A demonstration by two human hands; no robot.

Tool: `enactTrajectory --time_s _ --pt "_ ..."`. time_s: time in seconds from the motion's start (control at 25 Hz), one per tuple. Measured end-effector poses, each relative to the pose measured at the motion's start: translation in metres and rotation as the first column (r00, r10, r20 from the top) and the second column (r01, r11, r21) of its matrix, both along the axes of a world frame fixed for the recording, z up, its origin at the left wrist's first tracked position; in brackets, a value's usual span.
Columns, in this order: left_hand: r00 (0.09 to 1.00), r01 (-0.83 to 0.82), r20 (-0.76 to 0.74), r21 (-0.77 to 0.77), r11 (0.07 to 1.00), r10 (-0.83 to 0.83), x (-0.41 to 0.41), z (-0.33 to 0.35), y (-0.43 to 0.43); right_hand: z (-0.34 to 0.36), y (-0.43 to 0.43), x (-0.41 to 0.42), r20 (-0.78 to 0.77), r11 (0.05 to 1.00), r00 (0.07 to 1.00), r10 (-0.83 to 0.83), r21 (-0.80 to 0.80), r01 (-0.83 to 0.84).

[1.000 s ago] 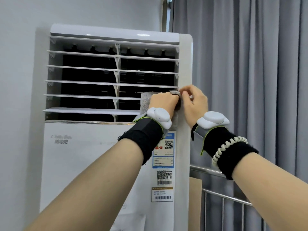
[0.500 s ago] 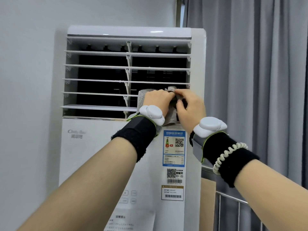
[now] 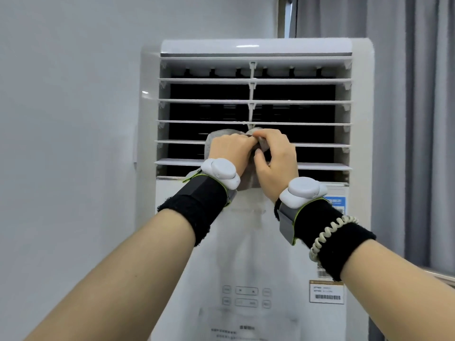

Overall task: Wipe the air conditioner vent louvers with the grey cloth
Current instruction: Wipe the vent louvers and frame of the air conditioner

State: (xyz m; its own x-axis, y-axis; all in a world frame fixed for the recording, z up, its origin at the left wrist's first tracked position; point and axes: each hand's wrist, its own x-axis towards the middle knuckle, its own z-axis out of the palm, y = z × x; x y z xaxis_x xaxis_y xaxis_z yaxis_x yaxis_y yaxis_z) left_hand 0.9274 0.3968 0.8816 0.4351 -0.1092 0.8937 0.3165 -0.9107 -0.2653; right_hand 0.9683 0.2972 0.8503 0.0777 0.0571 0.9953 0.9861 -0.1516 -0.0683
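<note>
A white floor-standing air conditioner [image 3: 362,119] faces me, its vent crossed by several white horizontal louvers [image 3: 320,102] over a dark opening. Both hands hold the grey cloth [image 3: 216,134] against the lower louvers near the vent's middle. My left hand [image 3: 230,150] grips the cloth's left part. My right hand [image 3: 275,156] pinches its right part, touching the left hand. A fold of cloth hangs below, between the wrists; the rest is hidden by the hands.
A grey curtain [image 3: 418,119] hangs right of the unit, and a pale wall [image 3: 69,119] lies to its left. Control buttons [image 3: 246,295] and barcode stickers [image 3: 326,291] sit on the lower front panel. A metal rail [image 3: 440,274] shows at the right edge.
Both hands and the cloth have slid left along the lower louvers, from the vent's right end to about its middle. The view has also turned to face the unit squarely.
</note>
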Motion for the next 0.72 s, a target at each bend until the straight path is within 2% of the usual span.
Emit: enactTrajectory --time_s 0.2,0.36,0.56,0.72 --pt "0.997 -0.019 0.070 -0.014 1.000 0.020 -0.022 0.000 0.052 -0.005 0.023 -0.012 -0.036 0.999 0.999 -0.032 0.038 0.034" --pt "0.995 -0.096 0.038 0.008 0.995 0.096 -0.041 0.002 0.079 -0.008 0.035 -0.021 -0.056 0.998 0.998 -0.042 0.053 0.045" --pt "0.993 -0.078 0.086 -0.016 0.997 0.079 -0.075 -0.002 0.116 -0.010 0.040 -0.030 -0.090 0.999 0.995 -0.030 0.031 0.033" --pt "0.993 -0.104 0.052 0.045 0.994 0.102 -0.087 -0.002 0.125 -0.011 0.042 -0.035 -0.144 0.999 0.990 0.001 0.051 0.007"
